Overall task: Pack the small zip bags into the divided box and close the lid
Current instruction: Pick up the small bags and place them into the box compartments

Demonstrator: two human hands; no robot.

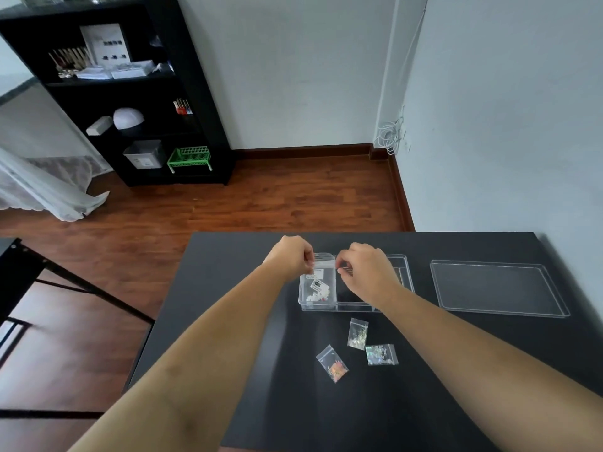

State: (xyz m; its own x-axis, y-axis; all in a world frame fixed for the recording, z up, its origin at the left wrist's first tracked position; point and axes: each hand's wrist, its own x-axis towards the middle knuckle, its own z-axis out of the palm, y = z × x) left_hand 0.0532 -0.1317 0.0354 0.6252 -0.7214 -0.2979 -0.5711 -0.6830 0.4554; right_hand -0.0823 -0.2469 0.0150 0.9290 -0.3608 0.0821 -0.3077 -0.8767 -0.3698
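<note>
Clear hard plastic makes the divided box (354, 306), a low rectangle with thin walls, standing on the matte black table (228, 321). Your left hand (290, 257) and right hand (367, 272) each pinch one top corner of a labelled zip bag (319, 282), holding it upright in the leftmost compartment. This bag is glossy and transparent, with a hang hole on top, a white barcode sticker, and small white pieces with a little red gathered at the bottom. Three smaller bags lie flat on the table in front of the box, apart from it: an orange-filled bag (332, 363), a tall glitter bag (358, 333) and a wide glitter bag (381, 354), these two almost touching. The lid (496, 288), a clear shallow tray with rounded corners, lies to the right of the box.
</note>
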